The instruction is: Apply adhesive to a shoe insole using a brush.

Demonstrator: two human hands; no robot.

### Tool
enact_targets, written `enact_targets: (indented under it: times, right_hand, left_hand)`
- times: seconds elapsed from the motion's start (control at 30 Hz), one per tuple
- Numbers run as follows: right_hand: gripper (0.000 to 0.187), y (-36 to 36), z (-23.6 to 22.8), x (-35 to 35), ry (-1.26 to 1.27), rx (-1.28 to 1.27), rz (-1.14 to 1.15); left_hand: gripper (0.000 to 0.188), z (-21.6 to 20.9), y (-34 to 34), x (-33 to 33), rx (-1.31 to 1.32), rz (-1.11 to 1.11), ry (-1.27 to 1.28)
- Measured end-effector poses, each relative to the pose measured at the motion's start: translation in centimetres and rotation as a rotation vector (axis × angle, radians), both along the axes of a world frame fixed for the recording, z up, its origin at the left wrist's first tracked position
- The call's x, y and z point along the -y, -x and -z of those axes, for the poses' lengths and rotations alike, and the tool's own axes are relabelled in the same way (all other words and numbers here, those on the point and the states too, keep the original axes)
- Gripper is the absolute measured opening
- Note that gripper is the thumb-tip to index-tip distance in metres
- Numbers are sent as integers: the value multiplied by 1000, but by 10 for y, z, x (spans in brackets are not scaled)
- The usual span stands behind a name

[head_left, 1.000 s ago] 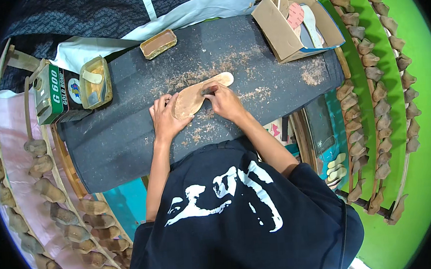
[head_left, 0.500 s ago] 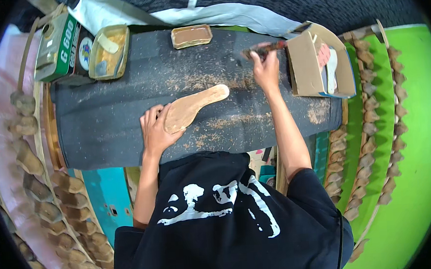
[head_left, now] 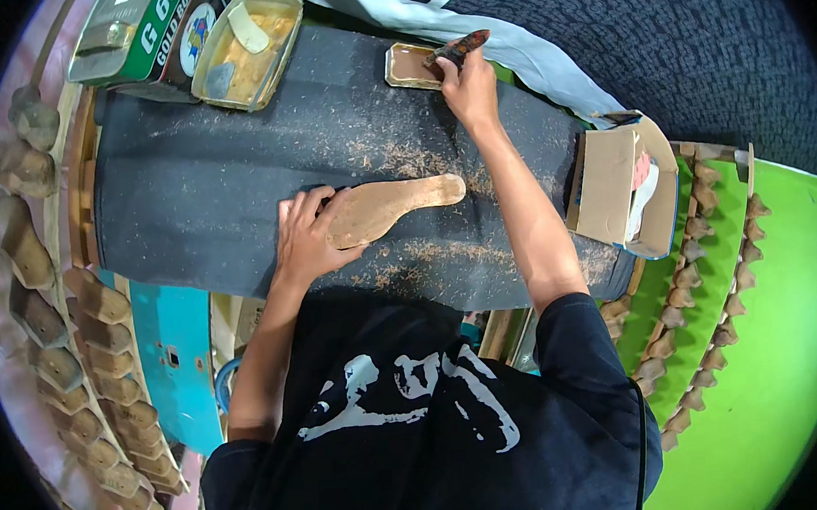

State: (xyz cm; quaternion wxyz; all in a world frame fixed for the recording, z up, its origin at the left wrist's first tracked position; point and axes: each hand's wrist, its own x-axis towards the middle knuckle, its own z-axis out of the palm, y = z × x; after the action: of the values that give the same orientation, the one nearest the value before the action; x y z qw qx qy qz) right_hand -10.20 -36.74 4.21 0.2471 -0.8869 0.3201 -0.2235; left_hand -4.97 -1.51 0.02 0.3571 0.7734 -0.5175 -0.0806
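On the dark-covered table lies a tan shoe sole, its broad end toward my left and its narrow, paler end pointing right. My left hand grips the broad end, thumb along the near edge and fingers at the far side. At the far side of the table, my right hand is closed around a short dark tool with orange-red patches. Its lower end is at the small shallow rectangular tray with a flat brown surface inside. I cannot tell what kind of tool it is, or whether it touches that surface.
Thin shavings are scattered over the table cover. A yellowish tub with a pale spatula stands beside a green and silver can at the far left. An open cardboard box sits at the right. Racks of wooden shoe lasts flank both sides.
My right hand has carried the tool leftward and away from me, from near the cardboard box to the small tray. My left hand stays on the sole. The view has shifted and turned.
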Motion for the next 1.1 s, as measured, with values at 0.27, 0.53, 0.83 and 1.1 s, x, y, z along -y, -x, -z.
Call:
enact_targets:
  times: [0.27, 0.53, 0.83, 1.1]
  right_hand:
    - [35, -6, 3, -6, 25, -10, -27]
    - [34, 6, 0, -4, 58, 8, 49]
    - [31, 138, -15, -81, -269, 130, 208]
    - [22, 158, 15, -108, -167, 88, 253]
  left_hand:
    - [90, -1, -1, -1, -39, -12, -76]
    - [85, -2, 0, -2, -32, 0, -63]
    - [85, -2, 0, -2, -56, -3, -48]
    - [87, -2, 1, 0, 11, 22, -81]
